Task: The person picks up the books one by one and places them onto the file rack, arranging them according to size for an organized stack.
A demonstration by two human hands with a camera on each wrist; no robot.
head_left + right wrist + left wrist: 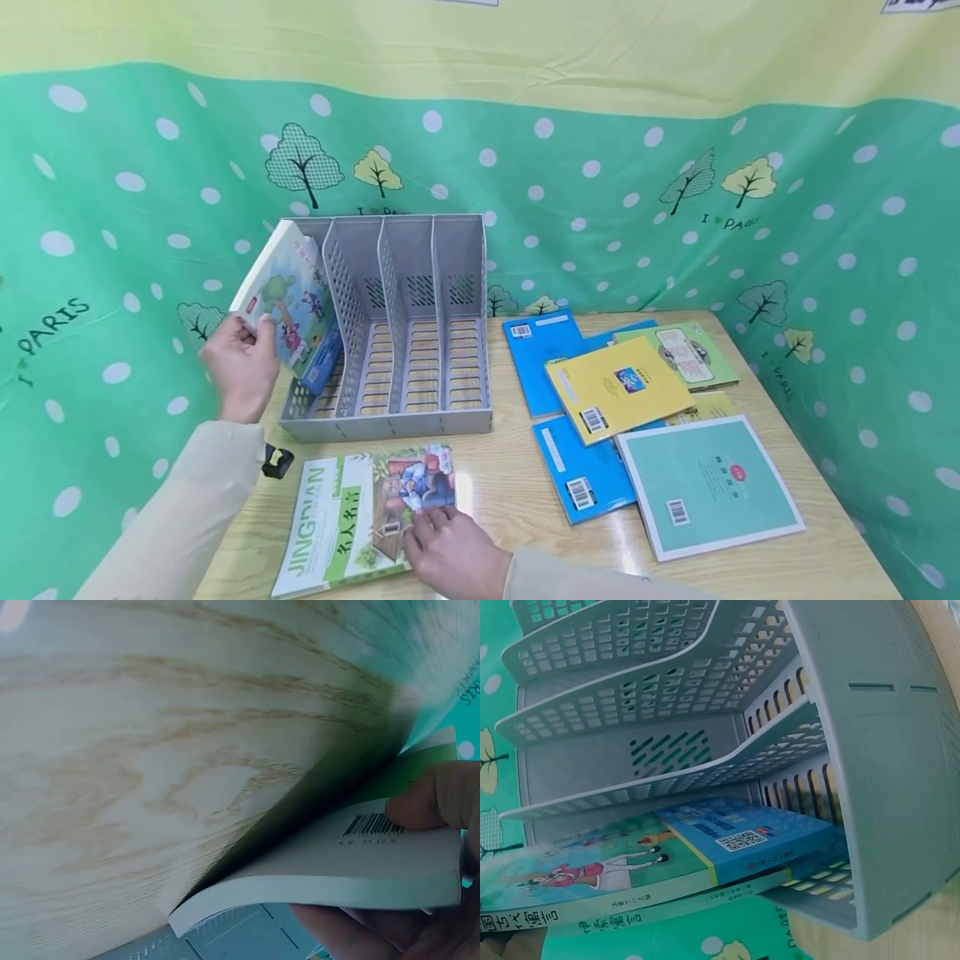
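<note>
In the leftmost compartment of a grey desktop file organizer [390,423], two illustrated books [675,859] lean to the left, bottoms inside and tops past the side. My left hand [243,358] grips their outer edge, thumb on the front cover; only a bit of that hand shows in the left wrist view. In front of the organizer, my right hand [457,550] pinches a green-and-white book [360,517] with a picture cover by its right edge. The right wrist view shows the thumb [420,806] beside the back cover's barcode and the fingers on the other face.
On the right of the wooden table [517,467] lies a loose pile of books: blue ones [536,383], a yellow one [611,383], a light-green one [705,358] and a white-bordered teal one [720,483]. A green dotted cloth [585,192] hangs behind and at the sides.
</note>
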